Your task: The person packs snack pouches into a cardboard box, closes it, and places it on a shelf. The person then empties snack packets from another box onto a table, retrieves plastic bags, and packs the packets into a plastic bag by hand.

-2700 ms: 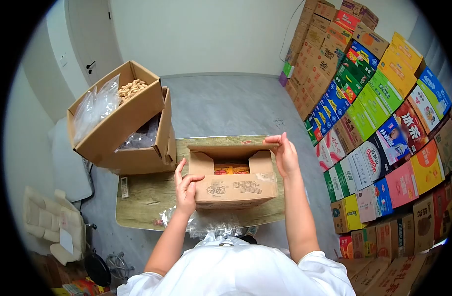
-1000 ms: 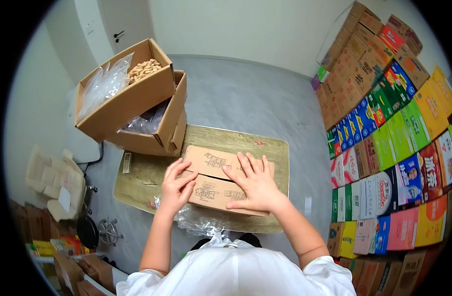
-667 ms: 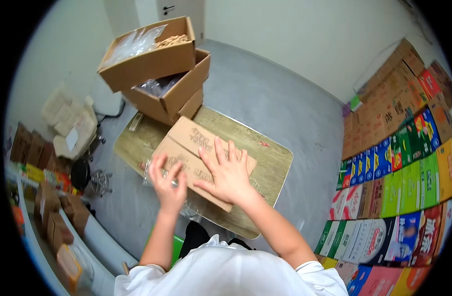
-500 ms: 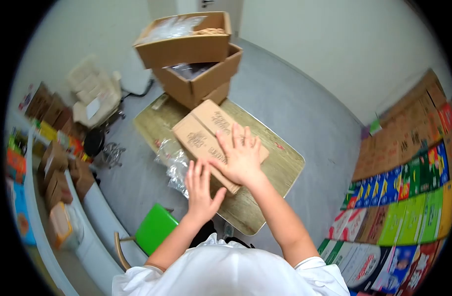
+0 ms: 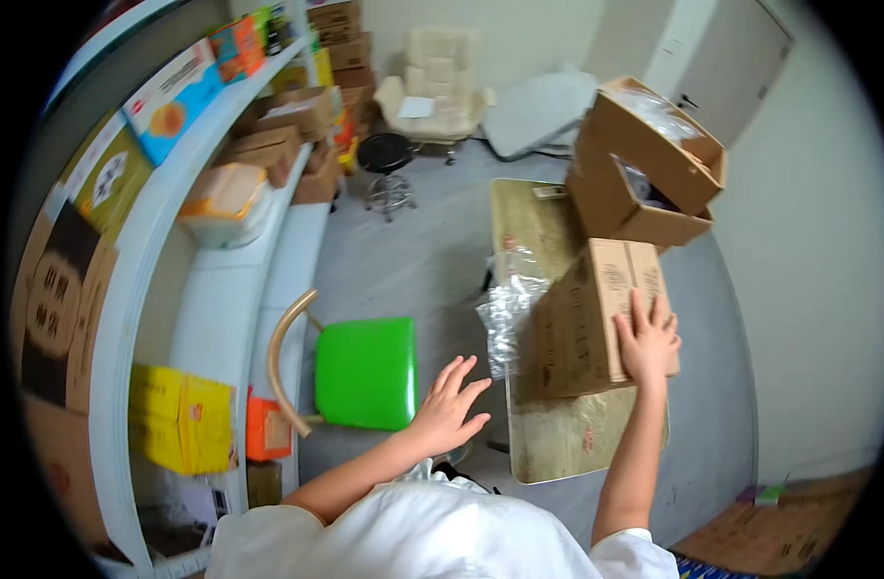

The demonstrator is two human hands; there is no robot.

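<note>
A closed brown cardboard box (image 5: 582, 323) stands on the wood-patterned table (image 5: 534, 439). My right hand (image 5: 648, 338) lies on its top flaps with the fingers spread. My left hand (image 5: 449, 407) is in the air left of the table, fingers apart and holding nothing. Between it and the box, crumpled clear plastic (image 5: 510, 304) hangs over the table edge. Two open cartons (image 5: 621, 198) are stacked at the table's far end, the upper one holding clear plastic.
A green chair (image 5: 367, 373) stands left of my left hand. White shelves (image 5: 152, 261) with boxes and packages line the left side. Farther back are a black round stool (image 5: 384, 152), a cream armchair (image 5: 437, 92) and a grey folded panel (image 5: 537, 114).
The view has swung left toward the shelves. The box's flaps, open at first, are now folded down. My left hand has come away from the box; my right hand stays on it.
</note>
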